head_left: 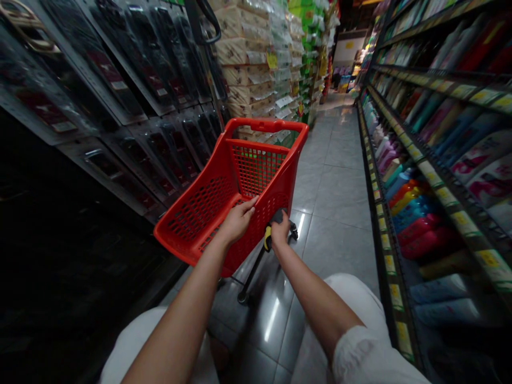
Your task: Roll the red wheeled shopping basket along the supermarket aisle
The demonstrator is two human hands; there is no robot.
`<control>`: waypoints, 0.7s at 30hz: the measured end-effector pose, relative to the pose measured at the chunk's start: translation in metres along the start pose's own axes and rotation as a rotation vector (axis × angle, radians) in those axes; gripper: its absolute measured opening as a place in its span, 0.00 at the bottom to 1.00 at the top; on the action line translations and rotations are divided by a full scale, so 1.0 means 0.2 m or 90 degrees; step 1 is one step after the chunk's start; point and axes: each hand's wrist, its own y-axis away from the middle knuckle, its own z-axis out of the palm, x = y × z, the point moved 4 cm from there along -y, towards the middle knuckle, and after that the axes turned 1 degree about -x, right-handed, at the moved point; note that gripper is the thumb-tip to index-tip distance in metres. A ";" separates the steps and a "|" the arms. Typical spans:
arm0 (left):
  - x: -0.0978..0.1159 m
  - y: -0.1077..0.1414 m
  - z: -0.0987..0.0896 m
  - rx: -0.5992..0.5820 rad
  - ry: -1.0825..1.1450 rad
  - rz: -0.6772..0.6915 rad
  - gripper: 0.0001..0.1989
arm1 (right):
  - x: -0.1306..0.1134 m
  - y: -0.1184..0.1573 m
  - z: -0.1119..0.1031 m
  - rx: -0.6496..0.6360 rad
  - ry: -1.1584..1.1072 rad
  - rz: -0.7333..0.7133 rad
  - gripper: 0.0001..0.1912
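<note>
A red plastic shopping cart (276, 184) with perforated walls stands tilted in view, its basket angled across the aisle. My left hand (238, 217) lies over the near side rim of the basket, fingers pointing forward and thumb beside them, gripping the rim. Just outside that side wall, my right hand (280, 229) is closed around a dark grey object (277, 215) with a black-and-yellow part (268, 238); its exact kind is unclear. Beneath the basket, a dark metal leg (253, 269) and small casters show partly.
Packaged goods hang on the left rack (160, 90). Stacked tan packs (244, 58) and green packs stand behind the cart. Long shelves of bottles (416, 205) run along the right, with price-tag edges (430, 173). A grey tiled floor (340, 186) stretches down the aisle.
</note>
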 end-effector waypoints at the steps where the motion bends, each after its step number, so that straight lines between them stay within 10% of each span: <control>1: 0.00 0.00 0.00 -0.003 0.005 0.002 0.26 | -0.07 -0.03 0.00 0.006 0.000 -0.018 0.35; 6: -0.01 -0.03 0.02 0.002 0.007 0.010 0.26 | -0.30 0.00 0.00 -0.080 0.025 -0.159 0.36; 13: -0.02 -0.03 0.00 0.025 0.006 0.001 0.25 | 0.00 0.18 0.01 -0.134 0.097 0.209 0.38; 21: -0.02 -0.05 0.02 0.033 0.050 -0.001 0.24 | -0.32 0.16 -0.01 -0.137 0.021 -0.140 0.37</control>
